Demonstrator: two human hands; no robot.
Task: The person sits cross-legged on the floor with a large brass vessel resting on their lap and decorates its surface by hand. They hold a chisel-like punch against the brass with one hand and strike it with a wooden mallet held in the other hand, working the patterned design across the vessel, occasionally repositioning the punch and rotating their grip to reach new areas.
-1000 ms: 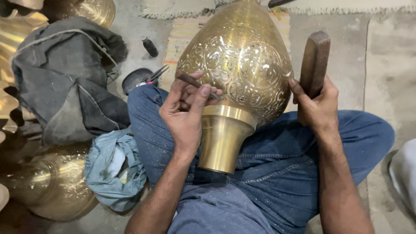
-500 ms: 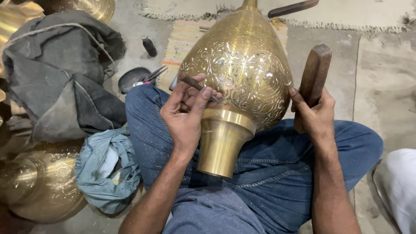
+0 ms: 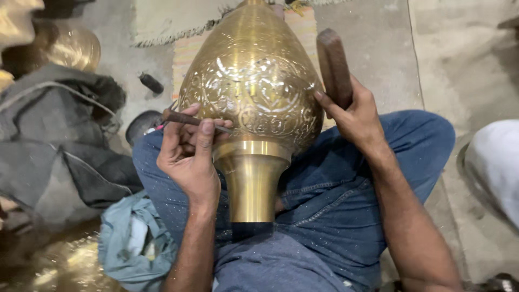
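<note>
A large engraved brass vase [image 3: 254, 103] lies across my lap with its plain neck toward me. My left hand [image 3: 189, 154] grips a thin metal chisel [image 3: 186, 118] whose tip touches the engraved band on the vase's left side. A dark wooden mallet block [image 3: 333, 67] is held upright in my right hand [image 3: 354, 116], close to the vase's right side. I sit cross-legged in blue jeans [image 3: 324, 216].
A grey bag [image 3: 59, 146] lies at left, a light blue cloth [image 3: 130, 243] by my left knee. Brass pieces sit at the top left [image 3: 70, 46] and bottom left [image 3: 59, 265]. A striped mat [image 3: 186, 51] is under the vase. Someone's white-clad leg [image 3: 494, 167] is at right.
The view has shifted so the vase sits more central. My right hand has brought the mallet nearer the vase. The chisel stays pressed on the engraved band.
</note>
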